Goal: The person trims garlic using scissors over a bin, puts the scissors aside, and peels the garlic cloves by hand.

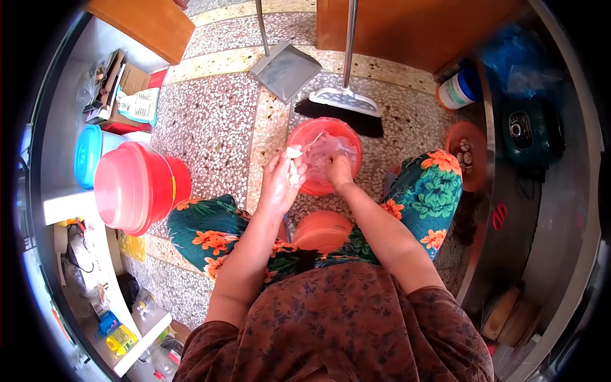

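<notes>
My left hand (278,183) is closed around white garlic cloves (294,167), held up at the left rim of a small red bin (354,177). A thin, clear plastic bag (323,145) lines this bin. Over the bag, inside the rim, my right hand (339,169) has its fingers curled together; whatever may be in them is too small to make out. Between my knees sits a rounded orange-red plastic container (322,230), partly covered by my clothes. An orange basin (453,135) by my right knee contains several whitish bulbs (465,155).
Beyond the bin stand a broom (345,100) and a grey dustpan (286,69). A lidded red bucket (153,184) and a blue-lidded tub (89,156) are at left. On the right shelf are a dark green appliance (531,135) and red scissors (499,216).
</notes>
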A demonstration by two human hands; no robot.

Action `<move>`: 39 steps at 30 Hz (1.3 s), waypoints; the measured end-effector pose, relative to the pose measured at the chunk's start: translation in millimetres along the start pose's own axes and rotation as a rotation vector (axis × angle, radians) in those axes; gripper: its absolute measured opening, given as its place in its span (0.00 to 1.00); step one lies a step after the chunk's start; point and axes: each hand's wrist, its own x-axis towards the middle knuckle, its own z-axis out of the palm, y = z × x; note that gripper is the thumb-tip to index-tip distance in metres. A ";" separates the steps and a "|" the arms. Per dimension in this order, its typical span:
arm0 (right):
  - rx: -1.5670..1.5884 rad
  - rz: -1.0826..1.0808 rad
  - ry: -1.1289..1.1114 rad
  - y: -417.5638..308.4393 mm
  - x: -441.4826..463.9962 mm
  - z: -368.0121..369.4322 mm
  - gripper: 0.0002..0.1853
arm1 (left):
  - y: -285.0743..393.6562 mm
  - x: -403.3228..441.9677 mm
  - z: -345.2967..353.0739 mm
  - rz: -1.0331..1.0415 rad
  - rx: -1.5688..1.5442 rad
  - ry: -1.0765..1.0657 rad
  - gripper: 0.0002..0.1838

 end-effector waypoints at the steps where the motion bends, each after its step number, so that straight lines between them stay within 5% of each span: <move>1: -0.006 0.010 -0.026 1.6 1.2 0.8 0.07 | 0.3 0.3 -0.8 0.000 -0.001 -0.008 0.14; 12: -0.018 0.041 -0.079 -0.1 1.0 -8.4 0.12 | 1.2 -1.0 4.3 0.001 0.038 -0.010 0.14; 21: 0.263 0.121 -0.062 -12.5 4.4 -16.2 0.10 | 4.6 0.0 10.6 -0.045 0.136 -0.019 0.14; 23: 0.881 0.287 -0.223 -67.4 -12.5 -58.1 0.10 | 6.0 -1.7 13.5 -0.027 0.190 -0.019 0.14; 32: 1.074 -0.010 -0.384 -106.5 -49.4 -120.8 0.05 | 9.8 -10.5 36.3 0.053 0.482 -0.269 0.15; 39: 1.109 -0.048 -0.141 -118.1 -71.8 -123.5 0.03 | 3.8 -17.8 42.3 0.145 0.500 -0.280 0.09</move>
